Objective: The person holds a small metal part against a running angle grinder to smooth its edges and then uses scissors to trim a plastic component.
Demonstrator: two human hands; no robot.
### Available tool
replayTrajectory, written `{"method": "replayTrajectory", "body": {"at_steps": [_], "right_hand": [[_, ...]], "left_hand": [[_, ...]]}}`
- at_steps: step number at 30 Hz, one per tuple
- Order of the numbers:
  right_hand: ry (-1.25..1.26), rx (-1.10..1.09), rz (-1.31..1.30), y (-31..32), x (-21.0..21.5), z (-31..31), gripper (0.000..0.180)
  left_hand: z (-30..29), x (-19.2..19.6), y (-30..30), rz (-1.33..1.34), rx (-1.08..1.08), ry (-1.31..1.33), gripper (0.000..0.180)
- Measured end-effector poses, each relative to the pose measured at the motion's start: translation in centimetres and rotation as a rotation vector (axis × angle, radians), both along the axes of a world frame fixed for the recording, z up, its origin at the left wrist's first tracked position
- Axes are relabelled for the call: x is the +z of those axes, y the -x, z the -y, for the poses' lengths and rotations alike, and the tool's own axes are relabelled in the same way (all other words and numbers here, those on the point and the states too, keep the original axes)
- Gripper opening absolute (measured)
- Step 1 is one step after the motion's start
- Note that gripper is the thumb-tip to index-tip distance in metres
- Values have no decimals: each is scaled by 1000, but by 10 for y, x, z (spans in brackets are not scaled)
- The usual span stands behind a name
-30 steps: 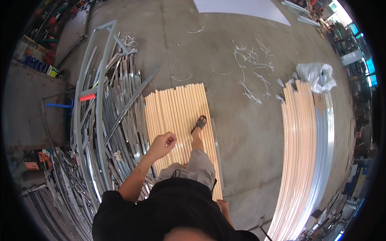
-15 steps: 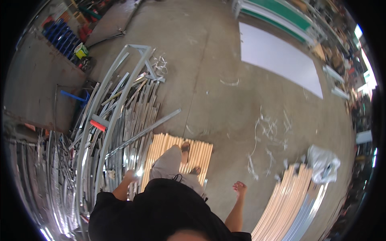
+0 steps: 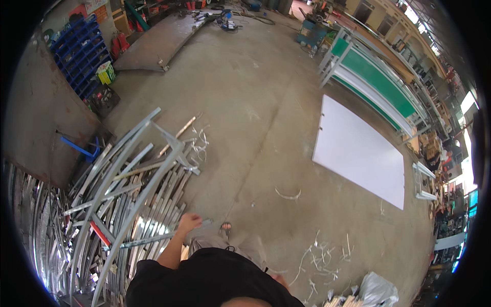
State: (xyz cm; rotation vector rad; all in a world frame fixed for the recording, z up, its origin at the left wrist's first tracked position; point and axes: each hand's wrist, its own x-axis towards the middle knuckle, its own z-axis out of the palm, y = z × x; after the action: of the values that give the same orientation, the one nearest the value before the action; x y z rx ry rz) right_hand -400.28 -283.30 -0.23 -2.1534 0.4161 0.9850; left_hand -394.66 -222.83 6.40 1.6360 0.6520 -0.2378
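Observation:
My left hand (image 3: 190, 222) is held out in front of me, its fingers loosely bent and apart, with nothing in it. It appears above the end of a long grey metal bar (image 3: 148, 240), which lies across the pile of metal tubes (image 3: 158, 197); I see no grip on the bar. Only a small part of my right hand (image 3: 280, 280) shows beside my black shirt, and its fingers are hidden. One sandalled foot (image 3: 225, 226) is on the concrete floor ahead of me.
A grey metal frame (image 3: 174, 148) with a red part lies over the tubes at left. White strap scraps (image 3: 322, 261) litter the floor at right, near a plastic bag (image 3: 378, 289). Farther off are a white panel (image 3: 360, 153), a green board (image 3: 378, 77) and blue bins (image 3: 79, 53).
My view has swung up and forward, away from the wood-coloured bars I was standing on. My left hand has come forward; my right hand has drawn back near my body.

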Motion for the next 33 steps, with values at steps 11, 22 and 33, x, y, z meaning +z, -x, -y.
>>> {"method": "replayTrajectory", "body": {"at_steps": [11, 22, 33], "right_hand": [[-97, -331, -319, -492, -36, -115, 19], [-437, -267, 433, -1273, 108, -294, 28], [-33, -237, -117, -1563, 25, -344, 19]], "left_hand": [[-76, 39, -544, 143, -222, -358, 18], [-196, -66, -628, -643, -807, -417, 26], [-351, -70, -1371, -375, 109, 8, 20]]}}
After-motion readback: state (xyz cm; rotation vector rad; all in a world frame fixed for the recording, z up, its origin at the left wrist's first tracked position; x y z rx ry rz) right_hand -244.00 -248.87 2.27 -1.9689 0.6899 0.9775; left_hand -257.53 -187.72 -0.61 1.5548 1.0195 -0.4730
